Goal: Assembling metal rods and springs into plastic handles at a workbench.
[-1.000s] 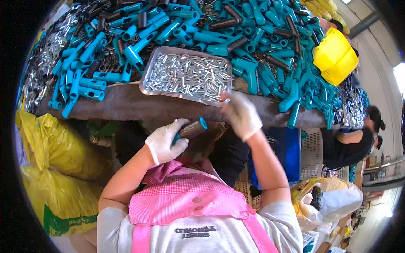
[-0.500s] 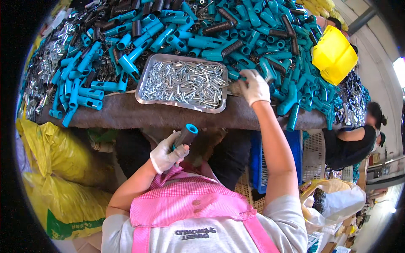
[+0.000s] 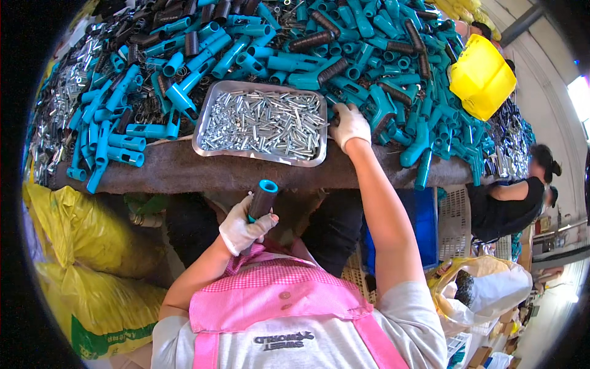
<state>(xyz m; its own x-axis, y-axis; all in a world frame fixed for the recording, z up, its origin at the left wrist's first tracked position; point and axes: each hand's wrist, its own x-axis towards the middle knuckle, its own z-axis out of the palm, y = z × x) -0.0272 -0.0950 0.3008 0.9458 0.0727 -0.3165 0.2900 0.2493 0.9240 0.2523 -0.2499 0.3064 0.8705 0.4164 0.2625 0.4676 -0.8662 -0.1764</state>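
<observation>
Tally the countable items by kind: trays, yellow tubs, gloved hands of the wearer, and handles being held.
Metal tray: 1
Yellow tub: 1
Gloved hands, left hand and right hand: 2
Held handle, in the left: 1
Total: 5

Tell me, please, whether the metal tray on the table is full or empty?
Nearly full. The metal tray holds a heap of small shiny metal pins covering almost its whole floor; the right hand rests at its right edge.

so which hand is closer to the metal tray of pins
Right. The right hand rests on the teal parts right beside the metal tray, at its right edge. The left hand is below the table edge, near the body, holding a dark handle with a teal end.
</observation>
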